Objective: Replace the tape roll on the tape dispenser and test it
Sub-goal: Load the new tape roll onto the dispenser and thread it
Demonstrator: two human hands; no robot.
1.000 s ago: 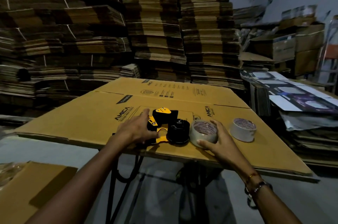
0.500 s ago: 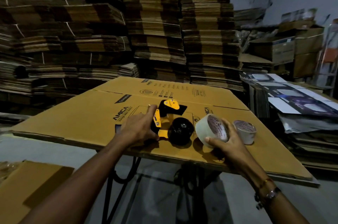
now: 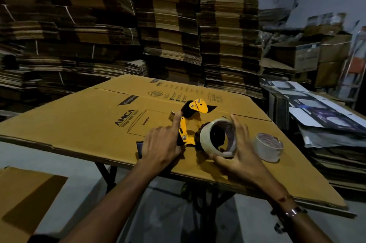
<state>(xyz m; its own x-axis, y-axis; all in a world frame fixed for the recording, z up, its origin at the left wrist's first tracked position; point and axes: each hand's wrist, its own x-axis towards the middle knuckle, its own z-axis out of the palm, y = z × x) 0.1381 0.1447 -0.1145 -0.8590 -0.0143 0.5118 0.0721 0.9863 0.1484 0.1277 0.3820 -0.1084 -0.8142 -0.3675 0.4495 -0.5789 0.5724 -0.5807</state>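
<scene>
A yellow and black tape dispenser (image 3: 195, 111) lies on its side on a flattened cardboard box (image 3: 83, 120). My left hand (image 3: 163, 143) presses down on its handle end, with the index finger stretched along the yellow frame. My right hand (image 3: 236, 153) holds a pale tape roll (image 3: 206, 139) tilted on edge, its hole facing me, right over the dispenser's black hub, which shows through the hole. A second tape roll (image 3: 268, 146) lies flat to the right, apart from my hand.
The cardboard sheet rests on a black metal stand (image 3: 107, 171) and overhangs it. Tall stacks of flat cartons (image 3: 170, 24) fill the background. Printed sheets (image 3: 324, 112) are piled at the right. Another cardboard piece (image 3: 21, 197) lies at lower left.
My right hand lifted the tape roll off the cardboard, tipped it on edge and moved it left over the dispenser's hub. My left hand stayed on the dispenser.
</scene>
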